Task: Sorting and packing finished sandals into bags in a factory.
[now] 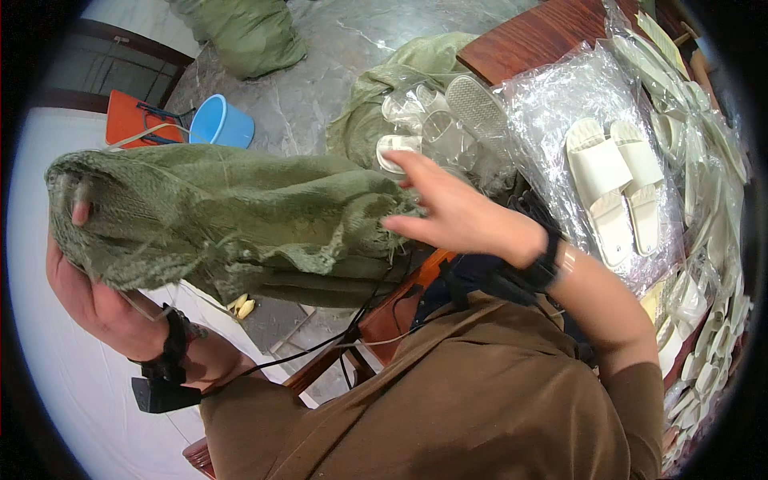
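Note:
A green woven sack (240,212) with frayed edges stretches across the space in front of me. My left hand (104,308) grips its left end, fingers curled into the fabric; one fingertip shows against the weave. At the sack's right end, my right hand (452,208) has thumb and fingers apart and holds nothing; I cannot tell whether it touches the cloth. Just beyond the right hand, white slippers (396,152) in clear plastic lie on another green sack (360,104). A grey textured sole (476,104) sticks up beside them.
On the right, a pair of white slippers (600,172) rests on clear plastic over a reddish-brown table (532,40). Many more wrapped slippers (704,352) crowd the right edge. A blue bucket (228,124), an orange chair (132,120) and a full green sack (252,40) stand farther off.

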The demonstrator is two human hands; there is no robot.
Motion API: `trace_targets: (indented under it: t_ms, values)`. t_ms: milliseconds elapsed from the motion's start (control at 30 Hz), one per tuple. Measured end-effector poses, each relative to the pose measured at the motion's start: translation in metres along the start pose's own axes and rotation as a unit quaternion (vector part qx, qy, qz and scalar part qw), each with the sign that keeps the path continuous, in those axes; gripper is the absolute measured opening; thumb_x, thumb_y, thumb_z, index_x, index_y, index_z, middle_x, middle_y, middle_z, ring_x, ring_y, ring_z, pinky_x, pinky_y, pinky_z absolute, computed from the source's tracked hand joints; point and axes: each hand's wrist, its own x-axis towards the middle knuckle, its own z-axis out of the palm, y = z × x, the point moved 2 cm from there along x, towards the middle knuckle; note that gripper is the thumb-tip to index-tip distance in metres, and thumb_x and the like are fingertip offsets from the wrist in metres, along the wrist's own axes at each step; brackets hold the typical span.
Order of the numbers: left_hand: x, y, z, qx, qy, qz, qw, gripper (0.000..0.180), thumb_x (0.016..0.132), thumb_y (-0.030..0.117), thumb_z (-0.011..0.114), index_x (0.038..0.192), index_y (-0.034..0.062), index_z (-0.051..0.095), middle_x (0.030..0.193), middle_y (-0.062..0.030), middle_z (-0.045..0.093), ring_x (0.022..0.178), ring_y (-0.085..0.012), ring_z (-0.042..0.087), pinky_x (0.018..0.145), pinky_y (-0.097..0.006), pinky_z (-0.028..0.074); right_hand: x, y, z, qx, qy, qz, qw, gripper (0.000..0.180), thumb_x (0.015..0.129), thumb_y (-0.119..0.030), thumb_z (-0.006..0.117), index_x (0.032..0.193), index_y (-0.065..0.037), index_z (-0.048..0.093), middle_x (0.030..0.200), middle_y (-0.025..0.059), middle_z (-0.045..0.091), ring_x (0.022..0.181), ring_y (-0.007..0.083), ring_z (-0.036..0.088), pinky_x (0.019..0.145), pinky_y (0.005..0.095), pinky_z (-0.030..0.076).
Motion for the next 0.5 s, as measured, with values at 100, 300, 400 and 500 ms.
trace_targets:
  t_ms: [100, 300, 400, 500]
  values:
    - [-0.015, 0.001, 0.001, -0.013, 0.023, -0.054, 0.998, 0.054, 0.086, 0.033, 0.053, 0.114, -0.0136, 0.057, 0.112, -0.0179, 0.064, 0.103, -0.025, 0.063, 0.091, -0.032, 0.047, 0.054, 0.026, 0.06, -0.095, 0.015, -0.048, 0.994, 0.1, 0.078, -0.032, 0.075, 0.15, -0.004, 0.012, 0.126, 0.0334, 0.05, 0.116, 0.0444, 0.051, 0.098, 0.0437, 0.044]
    - [-0.034, -0.054, -0.02, -0.145, 0.156, -0.161, 0.964, 0.04, 0.091, 0.024, 0.055, 0.114, -0.0085, 0.06, 0.114, -0.0155, 0.064, 0.1, -0.0234, 0.062, 0.091, -0.03, 0.046, 0.089, 0.071, 0.121, -0.02, -0.318, 0.07, 0.945, 0.038, 0.086, -0.019, 0.062, 0.117, 0.002, 0.059, 0.102, 0.0273, 0.065, 0.099, 0.0444, 0.061, 0.084, 0.0473, 0.048]
    - [-0.025, -0.133, -0.065, -0.05, -0.087, -0.332, 0.938, 0.027, 0.089, 0.013, 0.059, 0.109, -0.0047, 0.061, 0.101, -0.0127, 0.067, 0.089, -0.0167, 0.062, 0.082, -0.027, 0.047, 0.089, 0.073, 0.104, 0.05, -0.176, 0.17, 0.968, 0.022, 0.089, -0.016, 0.054, 0.089, 0.004, 0.064, 0.095, 0.0248, 0.067, 0.092, 0.042, 0.062, 0.082, 0.0456, 0.049]
    - [-0.052, -0.291, -0.082, 0.293, -0.151, -0.355, 0.875, 0.028, 0.088, 0.009, 0.057, 0.115, 0.0039, 0.061, 0.101, -0.0155, 0.067, 0.089, -0.0198, 0.064, 0.081, -0.031, 0.05, 0.099, 0.115, 0.08, 0.017, -0.039, 0.122, 0.992, 0.021, 0.093, -0.019, 0.05, 0.091, -0.001, 0.06, 0.071, 0.0113, 0.06, 0.065, 0.0216, 0.062, 0.057, 0.0376, 0.048]
